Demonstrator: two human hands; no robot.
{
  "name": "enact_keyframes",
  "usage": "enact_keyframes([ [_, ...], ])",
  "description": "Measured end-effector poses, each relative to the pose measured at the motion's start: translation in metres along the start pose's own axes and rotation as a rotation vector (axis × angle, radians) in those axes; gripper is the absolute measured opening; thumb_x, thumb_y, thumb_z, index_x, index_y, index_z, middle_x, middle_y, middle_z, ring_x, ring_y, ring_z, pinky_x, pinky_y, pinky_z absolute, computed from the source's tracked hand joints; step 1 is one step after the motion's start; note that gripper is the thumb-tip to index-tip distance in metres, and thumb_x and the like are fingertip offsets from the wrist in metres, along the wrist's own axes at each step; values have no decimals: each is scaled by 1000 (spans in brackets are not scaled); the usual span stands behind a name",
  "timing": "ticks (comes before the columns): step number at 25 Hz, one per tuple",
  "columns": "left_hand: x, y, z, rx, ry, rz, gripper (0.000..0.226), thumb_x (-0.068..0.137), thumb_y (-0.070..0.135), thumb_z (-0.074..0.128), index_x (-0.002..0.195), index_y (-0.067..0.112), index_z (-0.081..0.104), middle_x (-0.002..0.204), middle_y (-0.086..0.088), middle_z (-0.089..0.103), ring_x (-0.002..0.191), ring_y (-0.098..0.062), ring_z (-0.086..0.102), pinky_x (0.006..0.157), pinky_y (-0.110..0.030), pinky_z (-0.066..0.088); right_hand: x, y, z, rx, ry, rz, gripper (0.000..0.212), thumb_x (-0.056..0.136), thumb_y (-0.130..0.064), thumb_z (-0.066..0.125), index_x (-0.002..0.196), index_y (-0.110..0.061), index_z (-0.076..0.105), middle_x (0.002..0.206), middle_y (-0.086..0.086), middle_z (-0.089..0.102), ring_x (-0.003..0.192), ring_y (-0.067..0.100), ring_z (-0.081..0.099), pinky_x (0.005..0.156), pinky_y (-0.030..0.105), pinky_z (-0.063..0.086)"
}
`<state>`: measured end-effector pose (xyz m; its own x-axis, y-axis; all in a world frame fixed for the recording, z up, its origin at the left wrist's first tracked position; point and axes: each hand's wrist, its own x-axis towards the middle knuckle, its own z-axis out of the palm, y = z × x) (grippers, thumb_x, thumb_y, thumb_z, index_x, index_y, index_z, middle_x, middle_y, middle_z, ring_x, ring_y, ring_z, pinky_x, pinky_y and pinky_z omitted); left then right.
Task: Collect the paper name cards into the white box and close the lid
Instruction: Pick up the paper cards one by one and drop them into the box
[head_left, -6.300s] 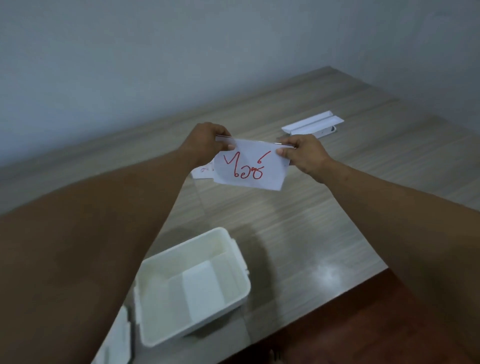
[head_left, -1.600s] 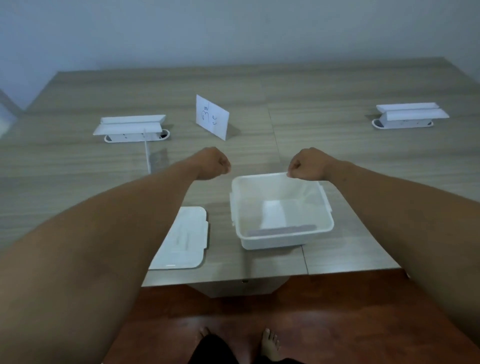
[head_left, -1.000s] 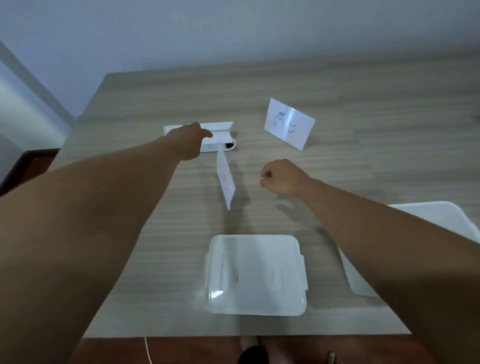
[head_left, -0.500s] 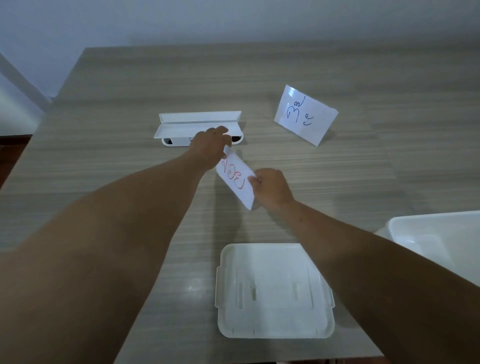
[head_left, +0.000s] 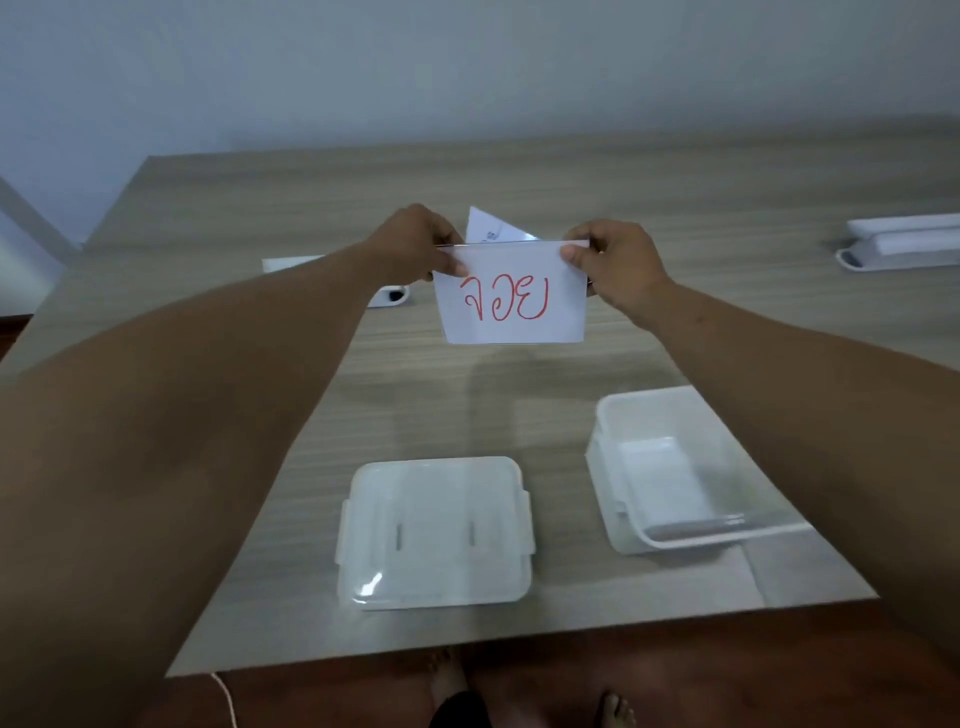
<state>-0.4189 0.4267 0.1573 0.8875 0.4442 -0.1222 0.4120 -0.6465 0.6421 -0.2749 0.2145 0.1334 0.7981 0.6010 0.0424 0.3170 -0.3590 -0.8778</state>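
Observation:
Both hands hold a white paper name card (head_left: 511, 301) with red writing up in the air above the table, facing me. My left hand (head_left: 415, 244) pinches its top left corner and my right hand (head_left: 615, 262) pinches its top right corner. Behind it, a second name card (head_left: 488, 228) with dark writing stands on the table, mostly hidden. The open white box (head_left: 675, 540) sits at the front right with something white and flat lying in it. Its lid (head_left: 434, 530) lies flat to the left of the box.
A white card stand (head_left: 904, 244) lies at the far right of the wooden table (head_left: 727, 332). Another white stand (head_left: 387, 296) lies behind my left forearm, mostly covered. The table's front edge is near; my bare feet show on the brown floor below.
Both hands have lifted the red-lettered card off the table and turned it to face me. The view has swung right, so the box is more fully in sight.

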Motion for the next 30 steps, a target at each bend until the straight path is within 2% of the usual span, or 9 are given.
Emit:
enact_keyframes([
  [2,-9,47,22,1,-16,30,36,74,9,80,108,0,72,89,-11,69,75,-20,64,54,-16,55,-20,11,-57,79,-61,22,17,88,-12,64,104,-8,69,91,8,65,80,23,66,71,42,59],
  [6,-31,126,76,-13,-73,84,37,73,14,81,108,5,75,89,-7,73,74,-18,63,68,-32,59,-67,43,-153,149,-161,71,14,91,-12,61,105,-11,64,79,0,64,58,4,66,57,26,59],
  [11,-59,179,154,68,-103,78,30,74,20,81,103,12,77,85,-10,74,47,-3,59,57,-24,57,-100,102,-222,113,-250,143,17,90,-15,64,107,-11,66,79,2,66,63,11,66,67,29,61],
  [13,-69,180,176,94,-129,34,25,76,22,79,100,13,78,83,-7,75,45,1,60,65,-31,59,-107,120,-229,14,-287,124,20,90,-14,63,109,-6,67,78,2,67,63,10,66,72,30,60],
  [15,-78,178,197,107,-162,-17,22,80,23,76,99,12,78,82,-3,75,52,-1,63,71,-36,59,-114,136,-228,-64,-315,99,22,91,-13,63,110,-4,68,80,4,68,67,12,65,76,31,58],
  [19,-89,164,230,180,-269,-76,21,82,25,73,95,10,78,76,0,73,57,-5,64,68,-31,55,-123,162,-220,-246,-437,48,20,90,-12,64,105,-1,72,93,13,71,81,22,65,81,31,54],
  [22,-89,161,248,281,-344,-91,25,77,28,77,94,10,78,85,-2,74,76,-15,64,79,-30,51,-126,179,-216,-537,-546,-12,23,90,-18,63,107,-6,73,104,11,74,90,20,66,86,26,48],
  [25,-91,159,262,331,-415,-115,26,79,27,76,98,9,77,89,-2,71,81,-16,62,82,-29,48,-131,188,-209,-660,-661,-46,23,89,-21,64,107,-9,74,108,5,75,106,18,64,85,22,40],
  [30,-102,149,281,396,-498,-127,30,88,29,64,106,8,76,109,-4,73,101,-22,64,88,-29,48,-126,185,-199,-761,-820,20,24,87,-26,67,104,-12,75,103,3,76,106,18,64,91,28,48],
])
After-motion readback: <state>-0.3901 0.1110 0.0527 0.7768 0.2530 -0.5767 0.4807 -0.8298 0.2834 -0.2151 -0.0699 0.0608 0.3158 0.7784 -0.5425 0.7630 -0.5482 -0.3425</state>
